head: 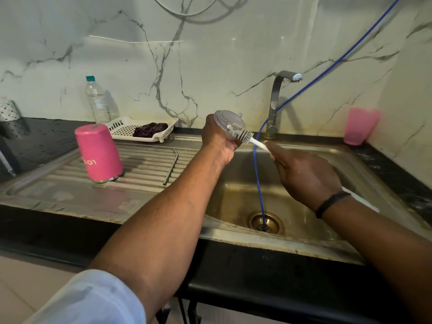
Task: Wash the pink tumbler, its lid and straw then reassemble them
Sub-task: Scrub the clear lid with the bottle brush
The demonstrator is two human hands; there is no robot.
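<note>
My left hand point(218, 141) grips the clear round lid point(228, 122) above the left edge of the sink basin point(327, 160). My right hand point(304, 174) holds a white-handled bottle brush point(247, 138), whose bristles press against the lid. The pink tumbler point(99, 153) stands upside down on the steel drainboard point(145, 169). A bent metal straw point(171, 166) lies on the drainboard to the right of the tumbler.
A steel tap point(277, 99) stands behind the basin, and a blue hose point(258, 178) runs down into the drain point(266, 222). A pink plastic cup point(360, 126) sits at the back right. A white tray point(121, 127) holding a dark scrubber and a water bottle point(97, 101) are behind the drainboard.
</note>
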